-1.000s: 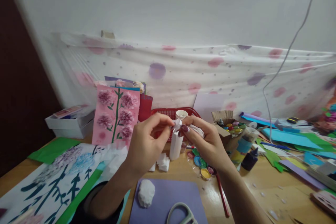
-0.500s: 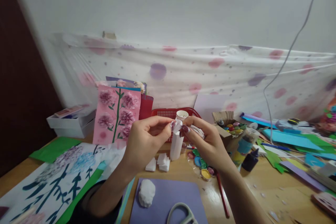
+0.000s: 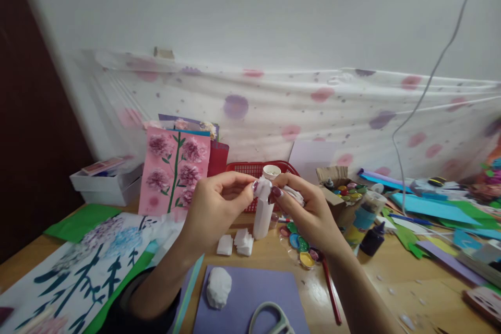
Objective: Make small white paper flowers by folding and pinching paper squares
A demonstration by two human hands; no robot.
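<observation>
My left hand [image 3: 225, 203] pinches one edge of a small white tissue piece [image 3: 263, 188] between thumb and fingertips. On the other side, my right hand [image 3: 303, 206] grips the same piece, and a folded white wad [image 3: 293, 195] shows among its fingers. Behind the fingertips rises a white bottle [image 3: 263, 222], standing upright. Below my hands lie small stacks of white squares [image 3: 243, 242]. Nearer to me, a crumpled white lump [image 3: 219, 287] and grey scissor handles [image 3: 270, 313] rest on a purple sheet [image 3: 242, 313].
A pink flower card [image 3: 160, 167] stands left of a red basket [image 3: 242, 168]. To the right are paint pots [image 3: 294, 241], a red brush [image 3: 332, 292], a dark dropper bottle [image 3: 372, 240] and an open carton [image 3: 332, 195]. A flower painting [image 3: 58, 292] covers the left side.
My fingers shift slightly around the tissue piece, and its shape between the fingertips differs a little. Everything on the table stays in place.
</observation>
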